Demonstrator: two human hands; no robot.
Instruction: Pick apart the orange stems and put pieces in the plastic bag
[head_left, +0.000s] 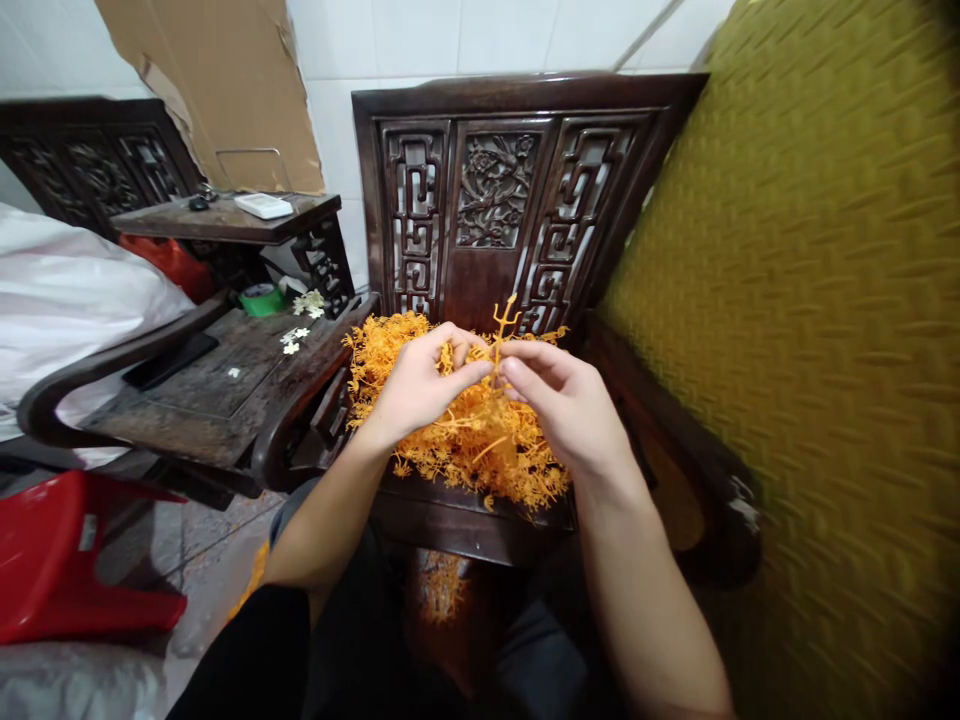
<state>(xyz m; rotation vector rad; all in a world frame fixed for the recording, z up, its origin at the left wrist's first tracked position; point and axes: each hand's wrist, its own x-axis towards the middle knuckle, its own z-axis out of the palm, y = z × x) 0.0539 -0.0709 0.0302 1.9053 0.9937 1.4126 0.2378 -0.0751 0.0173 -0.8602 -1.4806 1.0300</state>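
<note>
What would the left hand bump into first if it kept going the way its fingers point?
The left hand points rightward, so it would most likely first meet the orange plastic branched sprig pinched between both hands, then the right hand's fingertips just beyond. Depth is hard to judge.

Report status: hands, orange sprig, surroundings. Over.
Left hand and right hand both pinch one branched orange plastic sprig. Heap of orange plastic sprigs beneath, on dark carved wooden chair. Nothing obstructing.

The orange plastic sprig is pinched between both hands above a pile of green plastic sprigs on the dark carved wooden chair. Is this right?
Not quite: the pile is orange, not green. The head view shows the left hand and right hand pinching the orange plastic sprig above a pile of orange plastic sprigs on the dark carved wooden chair.
</note>
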